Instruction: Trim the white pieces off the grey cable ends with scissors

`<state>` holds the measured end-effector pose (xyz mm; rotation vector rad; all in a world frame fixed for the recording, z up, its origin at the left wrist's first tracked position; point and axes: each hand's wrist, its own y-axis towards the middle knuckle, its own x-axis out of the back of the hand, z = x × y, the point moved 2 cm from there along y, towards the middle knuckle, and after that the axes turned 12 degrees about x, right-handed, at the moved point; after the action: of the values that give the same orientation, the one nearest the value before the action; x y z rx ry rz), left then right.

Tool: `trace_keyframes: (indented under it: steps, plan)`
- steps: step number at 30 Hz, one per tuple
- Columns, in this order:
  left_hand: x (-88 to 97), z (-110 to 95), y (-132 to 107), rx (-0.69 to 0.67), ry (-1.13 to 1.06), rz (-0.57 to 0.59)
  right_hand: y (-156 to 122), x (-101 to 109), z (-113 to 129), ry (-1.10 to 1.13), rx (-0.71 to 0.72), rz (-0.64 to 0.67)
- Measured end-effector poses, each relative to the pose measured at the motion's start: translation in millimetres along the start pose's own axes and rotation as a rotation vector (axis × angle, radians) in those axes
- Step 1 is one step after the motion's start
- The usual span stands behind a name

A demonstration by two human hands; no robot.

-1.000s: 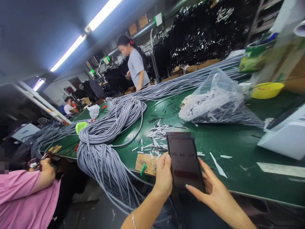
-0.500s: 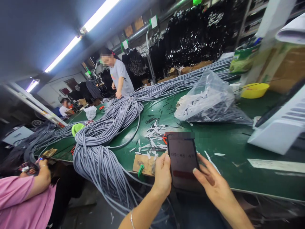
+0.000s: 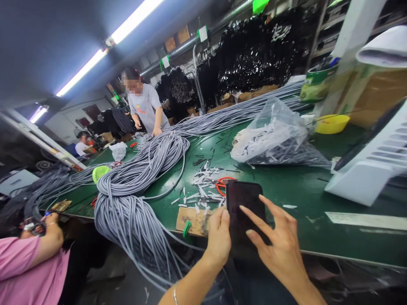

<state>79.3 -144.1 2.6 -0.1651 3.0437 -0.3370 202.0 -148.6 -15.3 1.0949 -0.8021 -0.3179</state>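
My left hand (image 3: 218, 237) grips the left edge of a dark phone (image 3: 244, 207), held over the near edge of a green work table (image 3: 295, 186). The phone's screen is dark. My right hand (image 3: 276, 241) hovers over the phone's right side with its fingers spread, the index finger stretched across the screen. Just behind the phone lie orange-handled scissors (image 3: 221, 184) among white cut scraps (image 3: 203, 186). A small wooden block (image 3: 193, 220) with a green clip sits at the table edge, left of my left hand.
A thick bundle of grey cables (image 3: 143, 178) runs along the table and hangs over its near edge. A clear bag of scraps (image 3: 276, 140), a yellow bowl (image 3: 332, 123) and a white device (image 3: 372, 169) stand to the right. A person in pink (image 3: 28, 271) sits at left; another in grey (image 3: 144, 108) stands at the far side.
The phone screen went from showing a timer to dark. My right hand rose from under the phone's side and spread its fingers over the screen. The person in grey moved left.
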Motion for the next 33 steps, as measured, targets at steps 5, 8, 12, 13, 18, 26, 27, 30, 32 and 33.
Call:
trace_keyframes:
  steps: [5,8,12,13,18,26,27,30,32,33]
  plan:
    - [0.5,3,2,-0.016,0.016,0.022,6,0,0,-0.042,0.018,0.027]
    - [0.1,3,3,-0.008,0.004,0.010,8,4,-6,-0.121,-0.059,-0.017]
    - [-0.4,3,3,-0.001,0.000,0.041,12,5,-6,-0.108,-0.047,-0.012]
    - [0.0,4,3,0.001,0.003,0.044,13,4,-5,-0.097,-0.035,0.002]
    - [5.8,11,2,0.024,0.055,-0.107,16,-3,-2,-0.087,-0.034,0.049]
    - [0.5,4,3,0.002,0.012,0.049,2,2,-14,0.165,-0.385,-0.116]
    - [0.2,3,3,0.002,-0.003,0.052,-2,1,-15,0.248,-0.473,-0.134]
    - [-0.2,1,3,0.002,-0.050,0.060,-13,-6,-16,0.479,-0.691,-0.114]
    - [-0.2,2,4,0.004,-0.070,0.066,-17,-9,-15,0.562,-0.781,-0.089]
    - [-0.2,2,3,0.005,-0.075,0.069,-18,-10,-14,0.584,-0.809,-0.087]
